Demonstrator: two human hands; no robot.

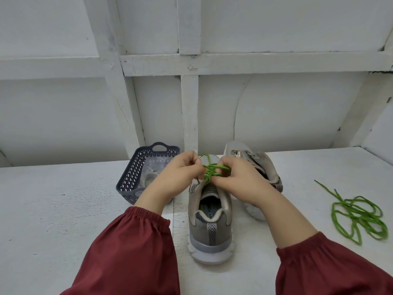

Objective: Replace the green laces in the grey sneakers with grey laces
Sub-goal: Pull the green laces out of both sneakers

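The near sneaker (209, 220) stands upright on the white counter (63, 209). Its long axis runs straight away from the person, heel tab nearest and toe pointing at the white framed wall (189, 103). A green lace (211, 170) is bunched in crossings over its tongue. The left hand (180, 169) pinches the lace from the left with curled fingers, and the right hand (238, 175) grips it from the right, so both hands close on it above the eyelets. Both arms wear dark red sleeves (131, 252). The second sneaker (255, 165) lies just beside the first on its right, unlaced and tipped over, its length slanting from far left to near right and partly hidden by the right hand. A loose green lace (359, 213) lies in tangled loops well to the right, one end trailing toward the wall. A dark perforated basket (136, 173) sits near the left hand, its contents unclear. The sneakers' toes sit near the counter's back edge, while bare counter spreads to the left and in front of the heel.
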